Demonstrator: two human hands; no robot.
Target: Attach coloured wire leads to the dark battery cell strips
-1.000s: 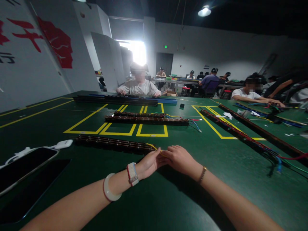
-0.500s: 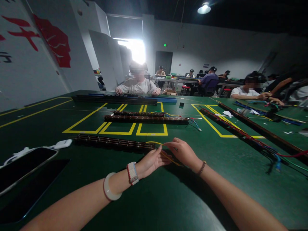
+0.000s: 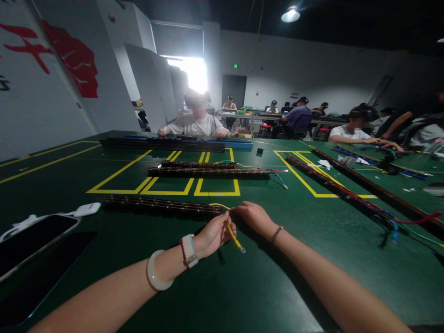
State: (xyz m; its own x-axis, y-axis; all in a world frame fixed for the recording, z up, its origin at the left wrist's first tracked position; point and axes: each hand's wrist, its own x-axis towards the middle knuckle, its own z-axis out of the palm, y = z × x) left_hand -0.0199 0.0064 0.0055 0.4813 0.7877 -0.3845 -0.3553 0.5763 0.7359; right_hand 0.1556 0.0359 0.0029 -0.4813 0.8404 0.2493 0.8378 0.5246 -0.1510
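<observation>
A long dark strip (image 3: 163,206) with rows of small parts lies across the green table (image 3: 243,286) in front of me. A yellow wire (image 3: 233,236) with a ring terminal at its free end comes off the strip's right end. My left hand (image 3: 212,236) pinches this wire just below the strip's end, and the free end hangs toward me. My right hand (image 3: 255,216) rests fingers-down at the strip's right end, touching the wire where it leaves the strip. I wear a pale bangle and a watch on the left wrist.
A phone (image 3: 31,240) and a white charger (image 3: 86,209) lie at the left. Two more strips (image 3: 208,172) with coloured wires sit inside yellow floor-tape boxes. Longer strips (image 3: 350,192) run along the right. Other people sit across the table and at far tables.
The yellow wire, flat between my hands before, now stands free with its ring end lifted toward me. My right hand has shifted back toward the strip's end.
</observation>
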